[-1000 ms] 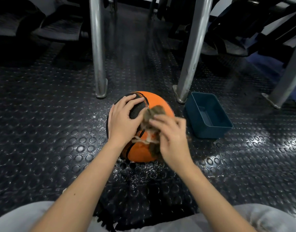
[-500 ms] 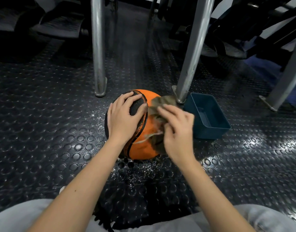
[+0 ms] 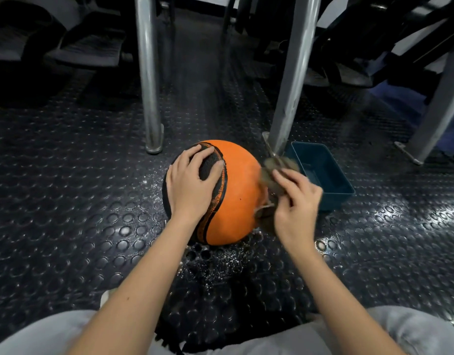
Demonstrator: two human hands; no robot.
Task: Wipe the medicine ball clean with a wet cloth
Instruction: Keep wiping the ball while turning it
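The ball (image 3: 236,190) sits on the studded rubber floor (image 3: 79,201), just in front of a metal leg (image 3: 290,85), with a blue tub (image 3: 333,201) close to its right. The left hand (image 3: 190,185) lies spread over the black panel at the ball's upper left. Its grip is open and holds nothing; it only presses down to steady the ball.

The right hand (image 3: 295,201) has the brownish cloth (image 3: 269,172) in its grip against the ball's right flank. The fingers seem curled over it, though motion blur hides how tightly.

A second ago the cloth was up on the crown, beside the left thumb. It has since swept across and down the right side, towards the tub, leaving the orange top uncovered. That face looks largely done. The black panel under the left hand and the underside are probably still to do, so the ball likely needs turning soon.
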